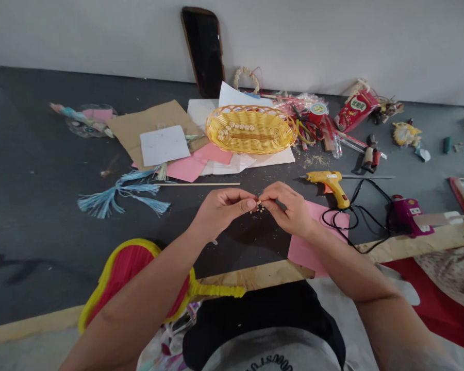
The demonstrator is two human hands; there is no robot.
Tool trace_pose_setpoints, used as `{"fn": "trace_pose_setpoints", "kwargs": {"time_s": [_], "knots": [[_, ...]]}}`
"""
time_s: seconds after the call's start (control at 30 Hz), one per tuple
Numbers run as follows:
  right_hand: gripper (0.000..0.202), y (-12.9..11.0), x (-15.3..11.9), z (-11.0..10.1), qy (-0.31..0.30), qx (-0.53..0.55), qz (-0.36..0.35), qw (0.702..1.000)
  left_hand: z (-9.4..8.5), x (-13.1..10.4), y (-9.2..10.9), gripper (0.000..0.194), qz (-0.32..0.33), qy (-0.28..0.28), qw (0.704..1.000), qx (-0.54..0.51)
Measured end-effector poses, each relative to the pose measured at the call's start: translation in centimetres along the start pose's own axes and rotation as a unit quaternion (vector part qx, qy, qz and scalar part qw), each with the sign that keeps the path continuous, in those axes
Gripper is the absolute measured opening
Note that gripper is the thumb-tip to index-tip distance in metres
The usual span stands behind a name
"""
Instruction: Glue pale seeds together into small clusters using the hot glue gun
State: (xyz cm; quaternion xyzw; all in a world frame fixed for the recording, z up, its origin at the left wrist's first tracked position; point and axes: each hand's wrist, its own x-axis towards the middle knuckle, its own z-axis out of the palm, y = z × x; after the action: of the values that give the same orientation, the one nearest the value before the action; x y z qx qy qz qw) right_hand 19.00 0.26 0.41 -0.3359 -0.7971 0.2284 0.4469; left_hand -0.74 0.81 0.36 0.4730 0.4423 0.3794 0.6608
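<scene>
My left hand [232, 204] and my right hand [287, 207] meet above the dark table, thumbs and forefingers pinched close together. Between the fingertips is a small cream-coloured piece [259, 204], knobbly like a bead or seed; its exact kind is too small to make out. Pale crumbs lie on the tabletop beneath it. Beyond my hands, a yellow woven basket [274, 146] holds several similar cream pieces [237, 127]. A thin wooden stick [201, 184] lies to the left of my fingers.
To the right are a yellow glue gun [330, 181], its black cord and pink paper [313, 247]. Blue tassels [114, 198] and cardboard [147, 126] lie left. A phone [204, 51] leans on the wall. A red-and-yellow fan [129, 263] sits under my left forearm.
</scene>
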Motion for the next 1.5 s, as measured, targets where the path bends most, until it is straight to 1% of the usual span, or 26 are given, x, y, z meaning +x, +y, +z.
{"fn": "trace_pose_setpoints", "kwargs": {"time_s": [0.17,0.3,0.4,0.5,0.6,0.87,1.07,1.27,1.4,1.5], "knots": [[0.01,-0.09,-0.03,0.08,0.011,-0.02,-0.025,0.999,0.16,-0.07,0.2,0.02,-0.013,-0.012,1.0,-0.011],[0.013,-0.13,-0.14,0.08,0.024,-0.02,-0.024,0.999,0.17,0.02,0.05,0.018,-0.016,-0.028,0.998,-0.063],[0.013,-0.1,-0.27,0.17,0.034,-0.018,-0.028,0.999,0.2,0.09,0.01,0.018,-0.017,-0.029,0.995,-0.091],[0.014,-0.1,-0.33,0.36,0.031,-0.023,-0.034,0.999,0.26,0.08,0.07,0.02,-0.02,-0.027,0.996,-0.084],[0.011,-0.14,-0.3,0.49,0.025,-0.029,-0.04,0.998,0.29,0.06,0.12,0.02,-0.024,-0.031,0.997,-0.073],[0.012,-0.27,-0.2,0.24,0.007,-0.054,-0.04,0.998,0.14,0.15,0.0,0.021,-0.025,-0.038,0.996,-0.079],[0.015,-0.13,-0.23,0.33,0.019,-0.058,-0.056,0.997,0.15,0.08,0.07,0.021,-0.041,-0.036,0.995,-0.087],[0.015,0.11,-0.45,0.49,0.02,-0.068,-0.049,0.996,0.12,0.07,0.08,0.019,-0.04,-0.038,0.995,-0.084],[0.02,-0.03,-0.41,0.37,0.02,-0.059,-0.041,0.997,0.2,0.11,0.23,0.017,-0.029,-0.032,0.995,-0.089],[0.024,-0.12,-0.34,0.25,0.03,-0.046,-0.022,0.998,0.28,0.25,0.55,0.019,-0.026,0.007,0.992,-0.123]]}}
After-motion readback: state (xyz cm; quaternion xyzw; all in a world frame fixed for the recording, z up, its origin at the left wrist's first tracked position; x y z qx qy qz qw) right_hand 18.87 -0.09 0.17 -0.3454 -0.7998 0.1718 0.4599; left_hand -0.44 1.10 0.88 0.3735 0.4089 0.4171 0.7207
